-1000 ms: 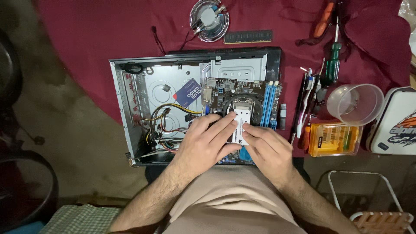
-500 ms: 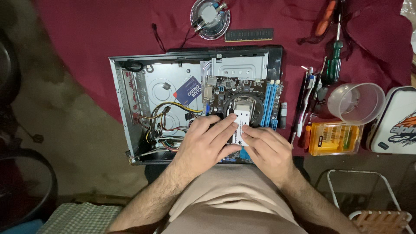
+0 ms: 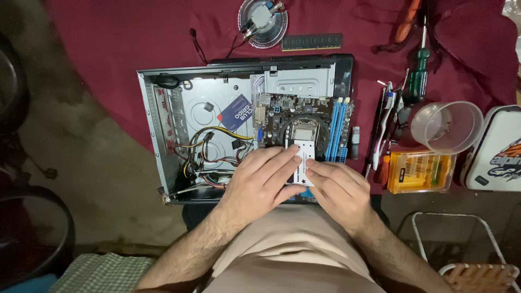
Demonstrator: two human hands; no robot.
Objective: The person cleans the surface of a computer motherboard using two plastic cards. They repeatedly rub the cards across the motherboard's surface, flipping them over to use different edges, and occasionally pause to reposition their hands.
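Your left hand (image 3: 260, 182) and right hand (image 3: 339, 190) meet over a small white packet (image 3: 301, 163), fingers clamped on it from both sides, hiding its near end and the near edge of the motherboard (image 3: 301, 116). The packet sits inside the open computer case (image 3: 157, 141), near its near wall, with bare metal floor to the left. Right of the case, a clear plastic cup (image 3: 448, 127) looks empty; the orange bit box (image 3: 420, 172) has contents too small to make out.
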